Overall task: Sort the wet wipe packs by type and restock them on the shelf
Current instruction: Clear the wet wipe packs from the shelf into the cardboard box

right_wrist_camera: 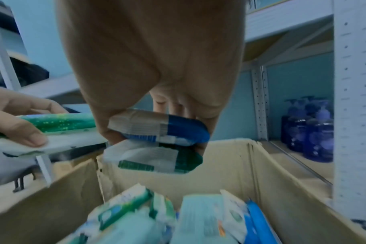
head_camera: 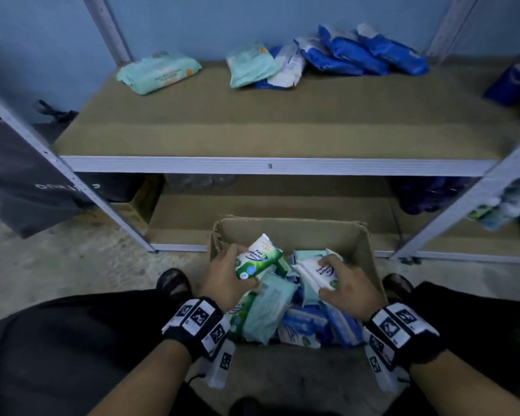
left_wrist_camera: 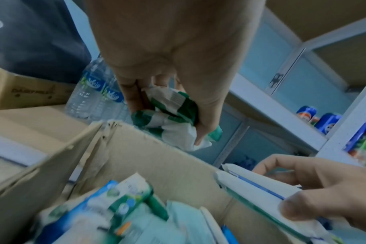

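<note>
Cardboard box (head_camera: 370,250) feeds both hands: left hand (head_camera: 222,280) grips green pack (head_camera: 257,256), right hand (head_camera: 351,288) pinches two packs (right_wrist_camera: 157,140), likely for shelf (head_camera: 252,133) sorting.

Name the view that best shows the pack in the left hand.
Head view: the green-and-white pack faces up in the left hand, label readable. Left wrist shows only its crumpled end; right wrist shows its edge.

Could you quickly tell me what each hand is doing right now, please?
Left hand: grips a green-and-white pine wipes pack above the cardboard box.
Right hand: grips two white wipe packs together.
</note>
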{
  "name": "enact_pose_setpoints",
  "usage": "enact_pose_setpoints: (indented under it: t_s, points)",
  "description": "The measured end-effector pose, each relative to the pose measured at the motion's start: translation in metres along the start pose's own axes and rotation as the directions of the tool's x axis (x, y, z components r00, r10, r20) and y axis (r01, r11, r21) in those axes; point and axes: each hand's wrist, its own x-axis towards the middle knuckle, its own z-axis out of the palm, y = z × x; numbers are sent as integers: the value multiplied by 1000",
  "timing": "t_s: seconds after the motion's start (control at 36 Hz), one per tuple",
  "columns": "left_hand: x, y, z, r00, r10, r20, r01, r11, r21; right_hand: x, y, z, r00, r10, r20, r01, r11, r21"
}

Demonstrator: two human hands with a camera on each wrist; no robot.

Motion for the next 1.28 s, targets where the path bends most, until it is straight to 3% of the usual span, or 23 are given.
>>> enact_pose_setpoints:
  t_s: [0.19, 0.28, 0.44, 0.61, 0.75, 0.83, 0.94, 1.17, 1.28]
  points:
    - [-9, -26, 37, 960, -179, 215, 142, 974, 175, -7, 25, 43, 962, 54, 267, -21, 992, -123]
    - [-9, -36, 50, 939, -223, 260, 165, 960, 226, -5, 34, 57, 945, 79, 318, -39, 990, -132]
    - [0, -34, 61, 932, -271, 242, 196, 936, 292, 9, 39, 52, 967, 155, 204, -140, 987, -83]
    - [29, -20, 81, 926, -303, 227, 274, 950, 149, 37, 50, 45, 951, 299, 83, -302, 953, 26]
    - [52, 2, 106, 941, -297, 165, 305, 952, -30, 56, 56, 48, 966, 260, -6, -258, 962, 93]
    - [67, 12, 120, 947, -257, 191, 270, 962, -43, 65, 64, 54, 962, 249, 112, -249, 968, -17]
    - [85, 13, 139, 934, -157, 320, 131, 986, 101, 70, 78, 64, 919, 221, 327, -156, 964, -216]
    - [109, 6, 162, 873, -4, 488, -193, 916, 353, 80, 101, 71, 896, 170, 409, -95, 976, -197]
    - [117, -4, 166, 818, -13, 576, -213, 922, 323, 84, 105, 70, 884, 155, 441, -85, 981, -173]
